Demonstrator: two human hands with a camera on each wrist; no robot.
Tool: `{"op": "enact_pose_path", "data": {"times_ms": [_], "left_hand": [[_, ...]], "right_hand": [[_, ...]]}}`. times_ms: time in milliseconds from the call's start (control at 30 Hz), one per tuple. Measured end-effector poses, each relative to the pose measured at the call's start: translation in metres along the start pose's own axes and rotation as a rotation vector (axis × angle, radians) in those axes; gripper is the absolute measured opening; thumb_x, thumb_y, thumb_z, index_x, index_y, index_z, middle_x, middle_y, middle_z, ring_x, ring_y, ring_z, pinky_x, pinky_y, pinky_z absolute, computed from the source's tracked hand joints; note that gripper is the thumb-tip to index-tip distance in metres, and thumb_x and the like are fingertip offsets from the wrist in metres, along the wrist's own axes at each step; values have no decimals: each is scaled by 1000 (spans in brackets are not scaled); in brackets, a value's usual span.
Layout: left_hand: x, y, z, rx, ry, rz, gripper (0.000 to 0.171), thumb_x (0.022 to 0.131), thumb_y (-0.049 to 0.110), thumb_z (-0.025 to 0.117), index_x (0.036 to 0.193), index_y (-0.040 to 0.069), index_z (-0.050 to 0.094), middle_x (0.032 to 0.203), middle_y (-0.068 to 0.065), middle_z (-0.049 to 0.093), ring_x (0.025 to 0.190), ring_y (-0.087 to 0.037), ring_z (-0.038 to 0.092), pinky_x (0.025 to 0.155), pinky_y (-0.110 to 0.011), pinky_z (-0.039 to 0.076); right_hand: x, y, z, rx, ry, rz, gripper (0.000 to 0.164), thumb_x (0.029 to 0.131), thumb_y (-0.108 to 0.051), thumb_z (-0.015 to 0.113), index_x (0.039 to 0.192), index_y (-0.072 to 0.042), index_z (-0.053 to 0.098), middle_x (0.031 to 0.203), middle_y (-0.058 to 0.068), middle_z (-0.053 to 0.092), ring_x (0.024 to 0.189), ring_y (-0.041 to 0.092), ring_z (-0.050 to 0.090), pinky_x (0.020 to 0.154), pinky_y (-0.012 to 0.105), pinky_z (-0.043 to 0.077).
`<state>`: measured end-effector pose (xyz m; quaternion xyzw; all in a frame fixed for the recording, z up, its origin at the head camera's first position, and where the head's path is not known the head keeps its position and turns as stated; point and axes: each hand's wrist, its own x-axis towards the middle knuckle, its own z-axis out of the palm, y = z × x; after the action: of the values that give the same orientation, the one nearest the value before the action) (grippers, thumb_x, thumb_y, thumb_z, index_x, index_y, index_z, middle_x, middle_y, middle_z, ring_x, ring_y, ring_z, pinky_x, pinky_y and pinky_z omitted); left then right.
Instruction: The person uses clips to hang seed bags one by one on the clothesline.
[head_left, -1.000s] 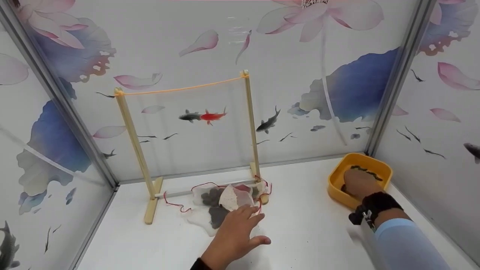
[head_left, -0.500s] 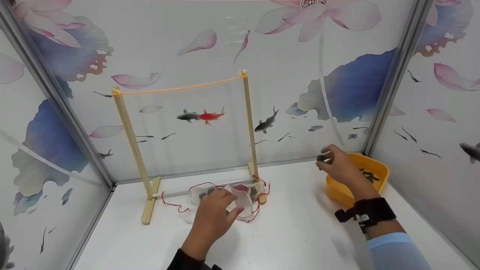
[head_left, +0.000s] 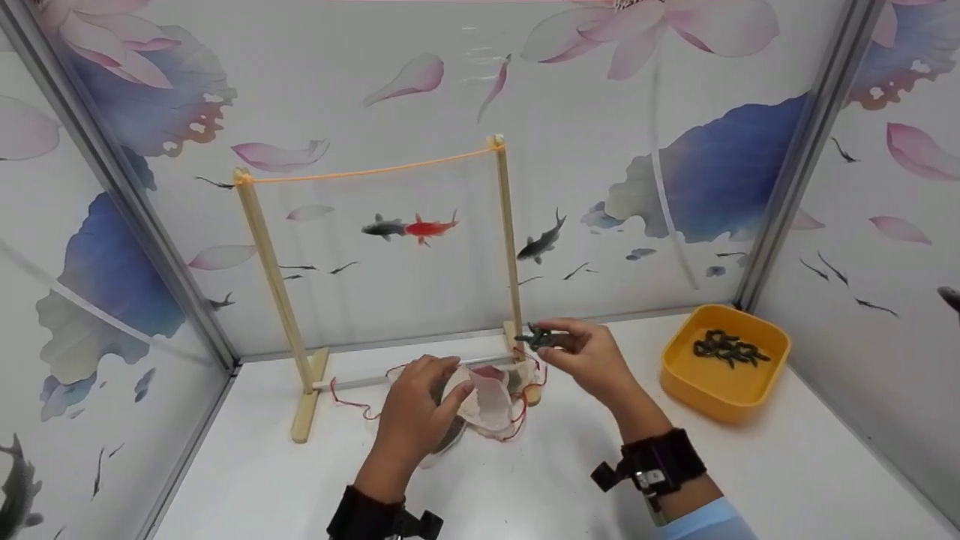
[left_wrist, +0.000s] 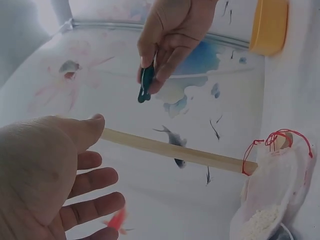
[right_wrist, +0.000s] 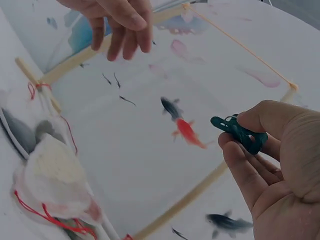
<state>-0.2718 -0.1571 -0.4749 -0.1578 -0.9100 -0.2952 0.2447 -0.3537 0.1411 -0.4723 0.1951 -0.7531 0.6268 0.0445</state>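
Observation:
My right hand pinches dark green plastic clothespins between thumb and fingertips, near the frame's right post. How many it holds, I cannot tell; the right wrist view shows the clothespins from closer. My left hand hovers over a pile of small pale pouches with red drawstrings, its fingers loosely bent and holding nothing. Pale grains and dark grey contents show in the pouches, which the hand partly covers. More clothespins lie in the yellow tub on the right.
A wooden frame stands at the back, with an orange cord strung between its post tops and a white rod low across its base. Printed wall panels enclose the white table on three sides.
My right hand has come out of the yellow tub with the clothespins and moved left to the frame's right post. The left hand has shifted left over the pouches, its fingers more bent.

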Motion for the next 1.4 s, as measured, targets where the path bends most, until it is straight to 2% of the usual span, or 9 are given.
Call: {"op": "enact_pose_path", "data": {"times_ms": [167, 333, 633, 767, 900, 1033, 1200, 1333, 1400], "left_hand": [[-1, 3, 4, -64, -61, -30, 54, 107, 39, 81, 152, 11, 71, 124, -2, 76, 118, -21, 72, 99, -47, 63], [-3, 5, 5, -138, -145, -8, 66, 109, 42, 78, 164, 11, 60, 139, -6, 73, 130, -28, 71, 100, -49, 63], [-4, 1, -1, -176, -232, 36, 52, 113, 49, 68, 157, 21, 67, 142, -3, 72, 134, -30, 70, 104, -55, 63], [-3, 1, -1, -123, -175, 54, 43, 110, 44, 74, 147, 22, 74, 134, 0, 76, 128, -24, 73, 104, -53, 63], [-3, -4, 1, -13, -83, 71, 37, 107, 43, 77, 137, 20, 78, 123, 1, 79, 109, -15, 74, 95, -44, 64], [-4, -14, 2, 69, 9, 70, 33, 106, 42, 80, 128, 18, 81, 114, 3, 79, 103, -14, 75, 90, -40, 65], [-5, -25, 3, 132, 118, 51, 24, 101, 34, 86, 116, 16, 83, 108, 2, 81, 104, -20, 79, 86, -42, 66], [-6, -32, 4, 188, 164, 37, 20, 101, 34, 87, 110, 17, 85, 103, 1, 83, 96, -21, 80, 75, -41, 65], [-7, -34, 5, 208, 181, 34, 18, 101, 33, 87, 106, 16, 85, 102, 0, 84, 93, -21, 80, 73, -40, 65]], "right_hand": [[-10, 0, 27, 54, -152, -62, 42, 100, 1, 82, 142, -3, 77, 145, 26, 73, 123, 24, 81, 93, 26, 67], [-18, -4, 38, 66, -304, -122, 46, 101, -2, 82, 147, -3, 74, 148, 24, 73, 123, 15, 79, 90, 25, 66], [-19, -3, 36, 70, -432, -187, 43, 105, -6, 81, 147, -6, 75, 150, 21, 73, 127, 11, 76, 94, 29, 66], [-18, -1, 34, 6, -406, -152, 41, 106, -11, 81, 147, -10, 76, 147, 17, 75, 129, 21, 77, 101, 30, 65], [-17, 6, 31, -72, -358, -89, 37, 108, -17, 80, 143, -8, 77, 140, 19, 78, 122, 31, 79, 96, 29, 66], [-14, 21, 33, -221, -319, -28, 28, 109, -20, 79, 135, -8, 80, 129, 13, 81, 113, 26, 79, 89, 30, 67], [-12, 44, 39, -419, -323, 17, 19, 106, -9, 80, 125, -6, 82, 121, 10, 82, 107, 23, 77, 88, 36, 65], [-14, 55, 47, -548, -345, -15, 28, 97, -1, 87, 125, -3, 83, 119, 13, 82, 105, 29, 76, 88, 41, 64], [-16, 58, 51, -626, -360, -79, 35, 93, 0, 91, 127, -3, 83, 120, 13, 82, 108, 31, 76, 92, 43, 64]]}}
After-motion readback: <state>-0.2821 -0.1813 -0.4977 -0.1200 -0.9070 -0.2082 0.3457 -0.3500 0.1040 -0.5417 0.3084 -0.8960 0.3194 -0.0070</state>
